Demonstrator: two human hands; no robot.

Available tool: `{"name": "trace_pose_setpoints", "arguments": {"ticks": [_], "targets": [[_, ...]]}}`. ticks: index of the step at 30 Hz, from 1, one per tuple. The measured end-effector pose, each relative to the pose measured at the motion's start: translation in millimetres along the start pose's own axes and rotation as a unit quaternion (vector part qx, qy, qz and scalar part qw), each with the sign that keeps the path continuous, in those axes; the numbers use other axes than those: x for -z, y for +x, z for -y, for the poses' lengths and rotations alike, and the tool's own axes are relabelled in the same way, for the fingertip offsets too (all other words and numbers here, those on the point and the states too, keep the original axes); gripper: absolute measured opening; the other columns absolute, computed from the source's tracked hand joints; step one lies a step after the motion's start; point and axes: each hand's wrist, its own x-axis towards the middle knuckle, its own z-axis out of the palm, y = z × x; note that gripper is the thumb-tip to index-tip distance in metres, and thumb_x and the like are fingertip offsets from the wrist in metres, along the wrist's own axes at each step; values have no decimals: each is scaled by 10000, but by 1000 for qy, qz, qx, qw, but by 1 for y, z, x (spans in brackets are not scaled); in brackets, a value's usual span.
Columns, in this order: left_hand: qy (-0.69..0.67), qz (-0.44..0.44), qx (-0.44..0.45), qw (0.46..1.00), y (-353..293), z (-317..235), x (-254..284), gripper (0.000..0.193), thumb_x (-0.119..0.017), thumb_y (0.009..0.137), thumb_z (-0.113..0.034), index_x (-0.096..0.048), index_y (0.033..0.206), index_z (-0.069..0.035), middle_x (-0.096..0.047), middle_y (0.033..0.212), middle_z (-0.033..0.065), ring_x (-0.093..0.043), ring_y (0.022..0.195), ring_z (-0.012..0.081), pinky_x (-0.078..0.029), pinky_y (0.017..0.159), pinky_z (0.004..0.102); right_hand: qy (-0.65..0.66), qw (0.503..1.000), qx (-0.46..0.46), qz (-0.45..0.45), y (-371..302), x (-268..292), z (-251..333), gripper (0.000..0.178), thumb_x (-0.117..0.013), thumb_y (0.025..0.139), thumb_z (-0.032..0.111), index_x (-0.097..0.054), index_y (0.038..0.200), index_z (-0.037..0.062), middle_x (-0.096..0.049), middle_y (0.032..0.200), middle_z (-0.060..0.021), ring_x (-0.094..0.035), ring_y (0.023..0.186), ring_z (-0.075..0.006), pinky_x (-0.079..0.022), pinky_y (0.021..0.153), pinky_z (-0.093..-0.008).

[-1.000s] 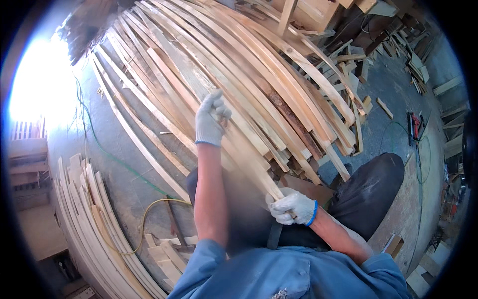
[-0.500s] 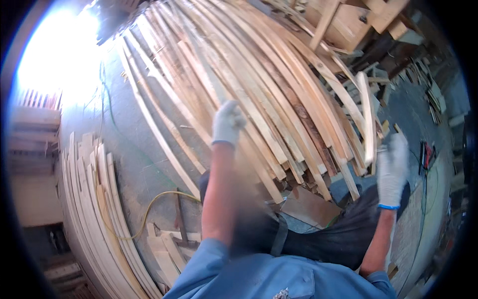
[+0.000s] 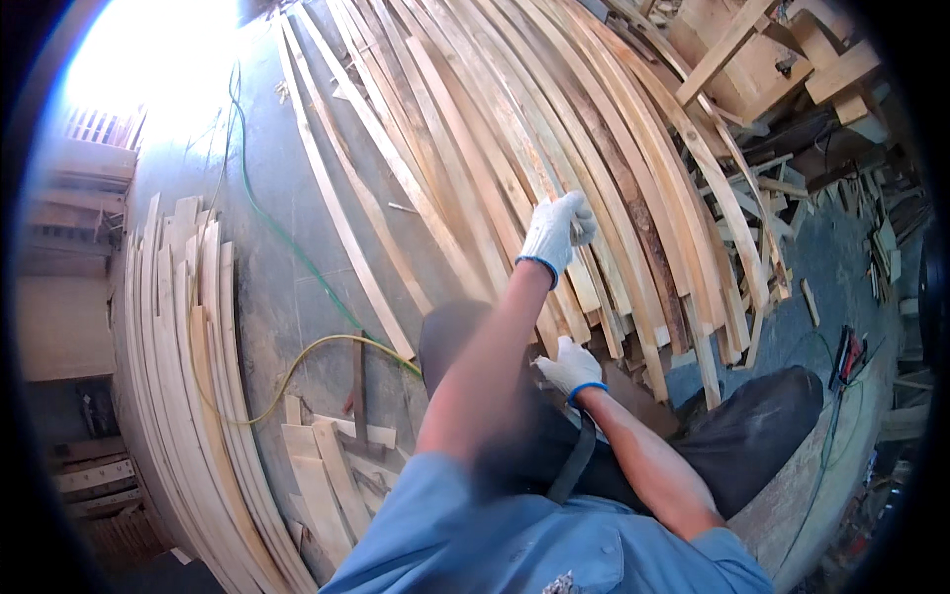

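Note:
My left hand, in a white knitted glove with a blue cuff, is closed on a long wooden strip with rough, reddish-brown marks on its face. The strip runs away from me among many similar strips lying side by side. Closer to my body, my right hand, gloved the same way, is beside the near ends of the strips. Its thumb stands apart from its fingers, and I see nothing held between them. Which strip it touches, if any, I cannot tell.
A second stack of pale strips lies at the left. A yellow hose and a green hose cross the floor. Short offcuts lie near my left side. Wooden frames and scrap stand at the far right; a red-handled tool lies right.
My right hand has moved from the far right, beside a short upright-looking stick, leftward to the strip ends. My left hand has shifted right in the picture, and the whole view has turned somewhat.

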Motion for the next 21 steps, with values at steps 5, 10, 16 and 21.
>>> {"name": "trace_pose_setpoints", "arguments": {"ticks": [5,10,16,21], "targets": [[69,50,-88,992,6,-8,52,273,-700,983,-173,-732,1182,11,-728,1109,118,-725,937,268,-626,824,437,15,998,-61,30,17,-1,15,682,-740,843,541,-652,1220,-21,-728,1177,-326,-713,1104,-468,-566,956,-550],[-79,2,-82,993,-26,-65,67,324,-639,975,-104,-670,1242,77,-719,1001,108,-710,824,215,-604,682,358,55,992,-107,27,21,-8,5,745,-763,819,573,-674,1268,-15,-724,1218,-321,-712,1142,-459,-564,983,-519],[-49,-117,-106,986,-47,-92,107,250,-681,969,-141,-695,1144,37,-695,955,94,-688,755,197,-605,678,342,48,997,-16,54,31,1,-8,681,-746,836,620,-763,1026,-33,-756,1116,-294,-735,1046,-448,-568,917,-513],[72,-122,-162,977,-25,-69,124,162,-675,957,-151,-700,1011,0,-665,887,79,-670,700,189,-559,612,340,169,980,71,76,21,32,7,467,-726,952,435,-749,950,-32,-758,939,-246,-761,812,-323,-588,705,-454]]}}
